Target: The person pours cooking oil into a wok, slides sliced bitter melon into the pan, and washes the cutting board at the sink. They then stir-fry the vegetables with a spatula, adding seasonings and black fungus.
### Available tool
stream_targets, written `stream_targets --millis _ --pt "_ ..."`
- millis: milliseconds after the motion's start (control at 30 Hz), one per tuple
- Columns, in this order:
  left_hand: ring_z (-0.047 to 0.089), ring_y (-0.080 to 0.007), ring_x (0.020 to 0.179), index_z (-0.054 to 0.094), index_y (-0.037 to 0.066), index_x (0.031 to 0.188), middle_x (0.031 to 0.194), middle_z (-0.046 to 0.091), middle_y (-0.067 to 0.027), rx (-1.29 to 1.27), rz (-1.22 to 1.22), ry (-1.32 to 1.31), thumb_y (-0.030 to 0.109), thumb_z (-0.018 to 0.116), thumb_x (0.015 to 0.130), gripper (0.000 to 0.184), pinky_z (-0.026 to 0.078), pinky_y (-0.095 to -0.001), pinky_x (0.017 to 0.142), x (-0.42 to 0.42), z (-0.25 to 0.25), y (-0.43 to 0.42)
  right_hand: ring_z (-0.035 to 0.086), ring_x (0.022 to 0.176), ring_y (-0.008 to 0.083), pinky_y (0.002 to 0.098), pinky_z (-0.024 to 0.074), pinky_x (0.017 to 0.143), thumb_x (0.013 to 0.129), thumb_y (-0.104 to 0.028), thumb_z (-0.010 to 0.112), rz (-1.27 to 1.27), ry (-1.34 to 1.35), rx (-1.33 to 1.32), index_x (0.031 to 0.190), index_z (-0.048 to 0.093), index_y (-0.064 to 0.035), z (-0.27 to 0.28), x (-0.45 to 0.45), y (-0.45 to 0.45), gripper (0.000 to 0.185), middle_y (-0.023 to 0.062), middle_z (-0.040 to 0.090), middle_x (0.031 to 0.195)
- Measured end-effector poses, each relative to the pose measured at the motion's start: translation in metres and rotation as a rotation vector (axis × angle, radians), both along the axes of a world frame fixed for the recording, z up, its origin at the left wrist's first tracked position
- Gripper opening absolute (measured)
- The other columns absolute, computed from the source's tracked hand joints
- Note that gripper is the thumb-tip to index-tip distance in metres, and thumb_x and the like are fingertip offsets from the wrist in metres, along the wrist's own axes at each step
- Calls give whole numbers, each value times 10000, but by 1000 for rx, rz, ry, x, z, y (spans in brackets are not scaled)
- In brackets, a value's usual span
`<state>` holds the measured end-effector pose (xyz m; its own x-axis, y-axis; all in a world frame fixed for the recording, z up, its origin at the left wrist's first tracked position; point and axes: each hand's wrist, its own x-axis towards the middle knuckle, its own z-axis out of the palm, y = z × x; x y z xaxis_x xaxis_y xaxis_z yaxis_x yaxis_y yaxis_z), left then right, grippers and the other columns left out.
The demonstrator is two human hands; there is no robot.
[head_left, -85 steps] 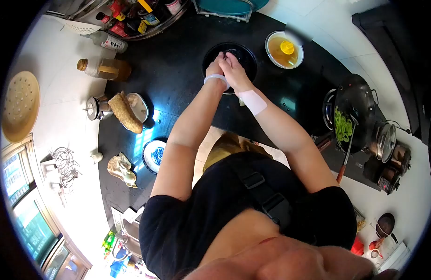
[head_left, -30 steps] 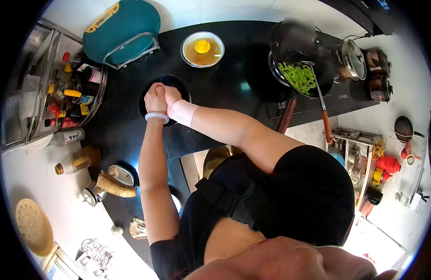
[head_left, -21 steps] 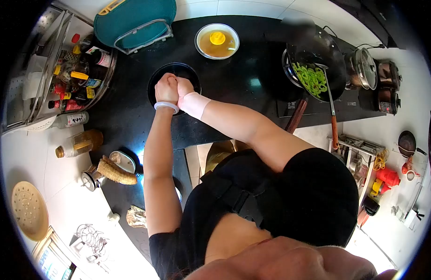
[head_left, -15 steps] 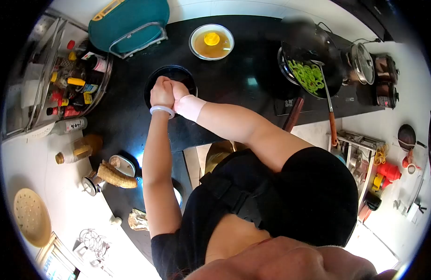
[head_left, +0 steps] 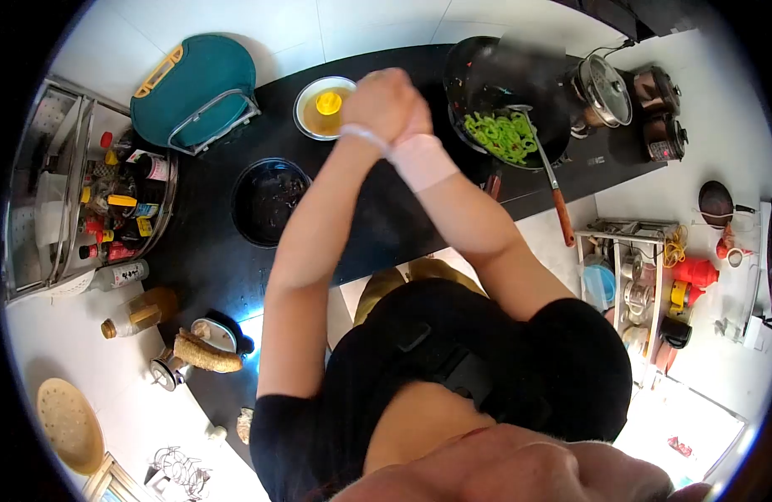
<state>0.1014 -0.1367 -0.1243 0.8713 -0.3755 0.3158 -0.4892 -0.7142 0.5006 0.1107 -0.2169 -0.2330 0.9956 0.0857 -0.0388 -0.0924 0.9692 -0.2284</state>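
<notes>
My left hand [head_left: 375, 105], with a pale bangle at its wrist, is cupped closed against my right hand [head_left: 417, 120], which has a pale pink band at its wrist. Pressed together and slightly blurred, they hide whatever they may hold. They are above the counter, overlapping the right rim of a white bowl [head_left: 309, 125] of brownish liquid with a yellow round thing [head_left: 328, 103] in it. Lower left stands a black bowl [head_left: 271, 203] with dark pieces in water. To the right, a steaming wok [head_left: 474, 79] holds sliced green peppers [head_left: 501, 136] and a spatula [head_left: 546, 163].
A green cutting board [head_left: 193, 92] stands in a rack at the back left. Bottles [head_left: 143, 188] fill a left shelf. A glass-lidded pot [head_left: 606, 90] is beyond the wok. A loofah-like tan piece [head_left: 208, 351] lies on the left counter.
Both hands, still clasped together, have lifted away from over the black bowl and moved right toward the wok. The black bowl's contents now show. The view has shifted a little.
</notes>
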Motion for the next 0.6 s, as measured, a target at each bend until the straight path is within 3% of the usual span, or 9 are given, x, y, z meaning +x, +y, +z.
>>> stream_targets --millis 133,200,233,333,400,433,467,533,600 --pt "539 -339 965 569 53 1036 985 593 -186 -109 -262 52 332 387 871 372 417 -414 856 27 -13 -108 554 910 267 397 449 811 848 -259 396 -207 69 -145 907 553 -70 53 -6 -100 252 112 592 939" --pt "507 -339 1031 541 44 1109 1086 560 -180 -439 -131 50 363 405 874 419 396 -407 898 18 -14 -148 554 915 285 413 448 816 859 -272 357 -279 234 -162 929 545 -59 70 -7 -143 292 112 588 961" --pt "499 -337 1046 532 41 1122 1115 545 -179 -464 -100 64 363 414 873 424 389 -408 907 17 -13 -155 552 910 273 425 433 839 861 -265 364 -340 276 -296 927 537 -56 64 -1 -166 279 106 589 957" --pt "490 -335 1068 528 30 1127 1194 493 -180 -523 3 121 331 478 857 407 382 -417 921 7 -4 -152 348 1220 320 462 334 959 851 -320 445 -385 769 -913 1269 403 -58 67 10 -209 495 155 330 1348" --pt "540 -304 1006 557 39 1087 1109 552 -174 -580 -33 181 275 533 839 343 425 -387 871 8 -4 -117 212 1298 325 462 282 994 841 -354 473 -352 739 -1308 1362 266 -85 68 16 -220 622 122 144 1440" --pt "563 -261 947 568 38 1062 1042 581 -148 -661 -30 196 236 552 833 303 444 -350 828 14 -16 -98 277 1268 329 448 292 990 831 -363 505 -381 710 -1474 1344 306 -71 95 2 -198 622 134 262 1398" --pt "586 -217 888 579 36 1038 974 610 -121 -743 -20 211 196 571 827 265 463 -313 786 20 -32 -75 338 1231 325 448 312 984 847 -317 509 -359 473 -1496 1293 393 -55 75 13 -214 531 141 365 1338" --pt "579 -137 804 590 29 1005 874 625 -67 -797 26 168 137 572 826 209 464 -252 723 16 -49 -9 423 1162 307 431 359 959 861 -225 510 -377 415 -1508 1199 493 -24 92 10 -184 394 147 472 1238" --pt "568 -119 788 594 21 993 873 619 -51 -800 205 337 124 564 833 192 455 -234 709 -4 -59 68 508 1062 275 391 432 892 863 -146 503 -383 159 -1099 1094 548 9 101 3 -143 282 149 533 1145"
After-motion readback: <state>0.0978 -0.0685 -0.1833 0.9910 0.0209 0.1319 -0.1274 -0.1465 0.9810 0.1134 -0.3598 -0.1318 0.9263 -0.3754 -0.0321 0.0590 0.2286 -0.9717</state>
